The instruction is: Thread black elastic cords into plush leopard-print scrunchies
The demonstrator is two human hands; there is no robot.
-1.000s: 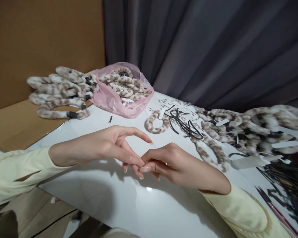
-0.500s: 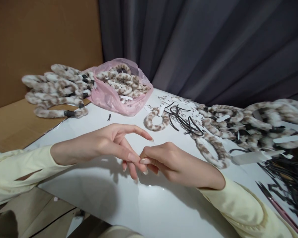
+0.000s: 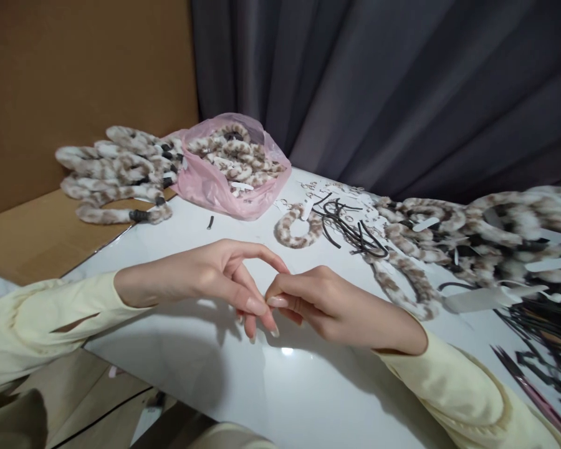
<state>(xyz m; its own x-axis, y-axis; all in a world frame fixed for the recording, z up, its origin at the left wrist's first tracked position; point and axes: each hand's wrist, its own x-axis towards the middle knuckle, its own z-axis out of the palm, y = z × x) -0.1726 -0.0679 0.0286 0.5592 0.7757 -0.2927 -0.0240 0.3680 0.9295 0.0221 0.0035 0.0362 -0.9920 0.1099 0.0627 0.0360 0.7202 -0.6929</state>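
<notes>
Over the white tabletop [image 3: 280, 380], my left hand [image 3: 219, 277] and my right hand [image 3: 331, 305] meet at the fingertips. My left thumb presses against its fingers, while the index finger arches over to the right hand. My right hand is closed in a pinch right at the left fingertips. Whatever lies between them, if anything, is hidden or too small to see. Beyond the hands lie a small brown-and-white furry ring [image 3: 292, 231], a tangle of black cords [image 3: 350, 227] and a short black strip [image 3: 210, 222].
Furry loops [image 3: 116, 165] are piled at the left beside a pink plastic bag [image 3: 208, 187] holding more. At the right are another furry pile [image 3: 477, 231], a white squeeze bottle [image 3: 481, 299], black strands [image 3: 551, 337] and pink-handled tweezers [image 3: 533, 396]. A dark curtain [image 3: 378, 93] hangs behind.
My left index finger has come down towards my right hand and now reaches its knuckles. The view has shifted slightly, and both hands remain joined at the fingertips.
</notes>
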